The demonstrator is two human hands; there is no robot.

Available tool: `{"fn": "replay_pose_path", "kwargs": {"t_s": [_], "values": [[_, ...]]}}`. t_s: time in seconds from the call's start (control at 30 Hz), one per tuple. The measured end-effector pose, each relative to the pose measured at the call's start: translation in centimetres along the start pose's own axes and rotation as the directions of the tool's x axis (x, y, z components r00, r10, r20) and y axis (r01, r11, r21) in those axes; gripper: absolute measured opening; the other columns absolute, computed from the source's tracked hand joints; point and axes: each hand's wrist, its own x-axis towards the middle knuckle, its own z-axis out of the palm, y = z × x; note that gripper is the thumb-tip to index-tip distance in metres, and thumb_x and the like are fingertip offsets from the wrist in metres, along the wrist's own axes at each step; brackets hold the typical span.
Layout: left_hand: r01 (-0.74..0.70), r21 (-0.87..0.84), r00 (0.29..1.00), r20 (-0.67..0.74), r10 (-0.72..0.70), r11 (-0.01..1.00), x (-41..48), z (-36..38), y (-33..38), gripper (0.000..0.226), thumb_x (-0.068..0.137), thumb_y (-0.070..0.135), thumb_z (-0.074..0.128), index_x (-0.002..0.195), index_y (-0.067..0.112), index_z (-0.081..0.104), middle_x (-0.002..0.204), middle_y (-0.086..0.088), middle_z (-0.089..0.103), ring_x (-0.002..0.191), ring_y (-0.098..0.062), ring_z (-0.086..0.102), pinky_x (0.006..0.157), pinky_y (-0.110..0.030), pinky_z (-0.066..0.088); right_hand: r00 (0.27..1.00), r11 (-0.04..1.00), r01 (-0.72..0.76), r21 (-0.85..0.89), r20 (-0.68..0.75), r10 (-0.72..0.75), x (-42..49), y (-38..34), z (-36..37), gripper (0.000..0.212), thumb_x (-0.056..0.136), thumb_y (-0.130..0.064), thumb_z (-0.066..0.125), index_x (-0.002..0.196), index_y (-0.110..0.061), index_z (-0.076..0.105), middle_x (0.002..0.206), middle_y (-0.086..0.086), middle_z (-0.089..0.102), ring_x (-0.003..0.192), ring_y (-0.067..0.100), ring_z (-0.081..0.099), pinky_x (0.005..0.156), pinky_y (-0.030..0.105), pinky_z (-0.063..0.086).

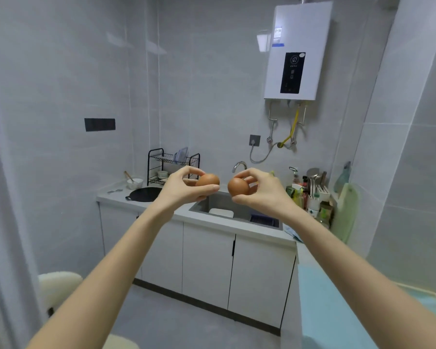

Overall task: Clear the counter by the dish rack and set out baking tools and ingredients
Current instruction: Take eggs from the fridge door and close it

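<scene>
At the lower left, a pale cushioned stool (58, 285) is seen on the floor. Beyond it, the grey table (113, 195) carries a white bowl (134, 183) with a wooden utensil standing in it, and a flat black pan (144, 194) is laid just beside the bowl. Behind the pan, a black wire dish rack (173, 165) is set against the tiled wall. The left grip (184, 187) is raised in front of the rack and is clamped on a brown egg (208, 180), pinched between thumb and fingertips. A second brown egg (238, 186) is held near the first, with a narrow gap between them, and the right grip (262, 190) is clamped on it in the same way. Both eggs are held in the air in front of the sink (219, 202), in which a white container (221, 212) is lying. Bottles (307, 192) are crowded on the table to the right, and a pale green cutting board (347, 212) is leaned against the wall.
</scene>
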Motion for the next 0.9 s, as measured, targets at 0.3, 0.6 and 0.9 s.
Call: {"fn": "replay_pose_path", "kwargs": {"t_s": [0.3,0.6,0.9], "values": [[0.043,-0.064,0.998,-0.048,-0.046,0.997,17.8,-0.7,-9.7,0.047,0.064,0.025,0.087,0.104,0.019,0.063,0.104,-0.01,0.064,0.096,-0.02,0.067,0.075,-0.028,0.059,0.998,0.997,-0.041,0.061,0.04,0.038,16.8,9.0,6.9,0.043,0.073,-0.023,0.079,0.11,-0.027,0.058,0.106,-0.003,0.059,0.087,0.007,0.058,0.068,0.016,0.045],[0.155,-0.08,0.983,-0.089,-0.162,0.985,31.8,-3.1,-19.6,0.046,0.065,0.018,0.087,0.104,0.015,0.064,0.103,-0.007,0.063,0.097,-0.017,0.065,0.072,-0.026,0.059,0.989,0.994,-0.081,0.077,0.133,0.071,30.1,17.1,15.5,0.042,0.074,-0.022,0.078,0.112,-0.024,0.059,0.108,-0.004,0.061,0.093,0.008,0.056,0.07,0.01,0.041],[0.286,-0.011,0.938,-0.199,-0.283,0.958,44.5,-5.4,-34.3,0.044,0.063,0.023,0.088,0.099,0.021,0.063,0.102,-0.006,0.067,0.096,-0.019,0.066,0.072,-0.03,0.06,0.954,0.982,-0.127,0.139,0.288,0.082,45.3,26.8,28.1,0.045,0.074,-0.021,0.077,0.115,-0.022,0.059,0.106,-0.004,0.06,0.084,0.007,0.056,0.061,0.007,0.037]]}}
